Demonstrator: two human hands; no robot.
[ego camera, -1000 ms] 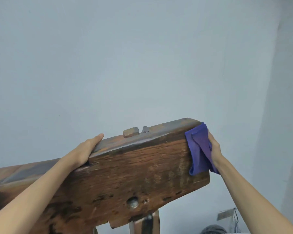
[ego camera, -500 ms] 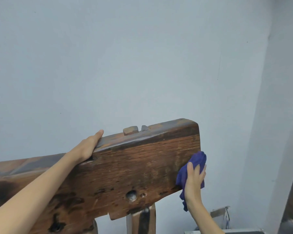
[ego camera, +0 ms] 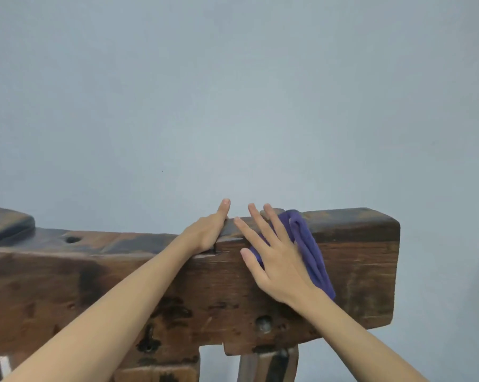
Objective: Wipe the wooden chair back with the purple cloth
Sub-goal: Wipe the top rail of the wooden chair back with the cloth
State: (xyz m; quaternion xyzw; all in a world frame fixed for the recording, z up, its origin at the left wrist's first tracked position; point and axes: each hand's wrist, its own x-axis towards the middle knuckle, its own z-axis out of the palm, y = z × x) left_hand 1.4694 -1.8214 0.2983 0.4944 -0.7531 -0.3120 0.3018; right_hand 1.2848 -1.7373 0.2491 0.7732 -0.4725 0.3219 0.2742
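Note:
The wooden chair back (ego camera: 359,271) is a thick, dark, worn plank that runs across the lower half of the view. The purple cloth (ego camera: 308,252) is draped over its top edge and down its front face, right of centre. My right hand (ego camera: 274,260) lies flat on the cloth with fingers spread, pressing it against the wood. My left hand (ego camera: 209,230) grips the top edge of the plank just left of the cloth, thumb in front and fingers over the back.
A plain pale blue-grey wall (ego camera: 232,106) stands close behind the chair. A wooden post (ego camera: 268,363) supports the plank from below. A raised rounded part of the top rail (ego camera: 6,224) sits at the far left.
My right hand has carried the cloth from the plank's right end and lower front up onto the top edge, beside my left hand. The view has levelled and shifted.

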